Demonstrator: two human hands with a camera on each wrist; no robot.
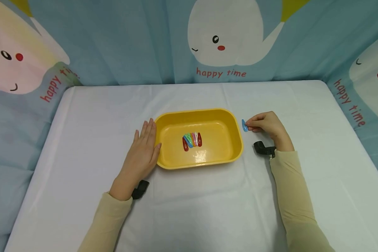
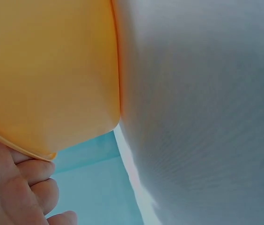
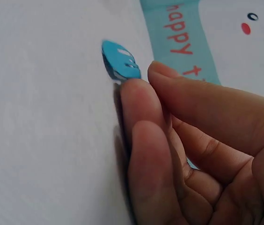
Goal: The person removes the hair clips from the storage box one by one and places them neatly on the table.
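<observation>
A yellow plastic basin (image 1: pixel 208 165) sits on the white-covered table. Several snap hair clips (image 1: pixel 192 140) in red, blue, green, pink and other colours lie side by side in a row on its floor. My left hand (image 1: pixel 141 150) rests along the basin's left rim, fingers straight; the left wrist view shows the fingertips (image 2: pixel 45 192) right at that rim. To the right of the basin, my right hand (image 1: pixel 266 124) pinches one end of a blue snap hair clip (image 3: pixel 121 61) between thumb and finger, close over the cloth. The clip's other end points away from the hand.
The white tablecloth (image 1: pixel 195 210) spreads around the basin. A blue curtain (image 1: pixel 138 42) with whale prints hangs behind the table and along its sides. A black wrist camera (image 1: pixel 263 148) sits by the right wrist, another (image 1: pixel 140 189) by the left.
</observation>
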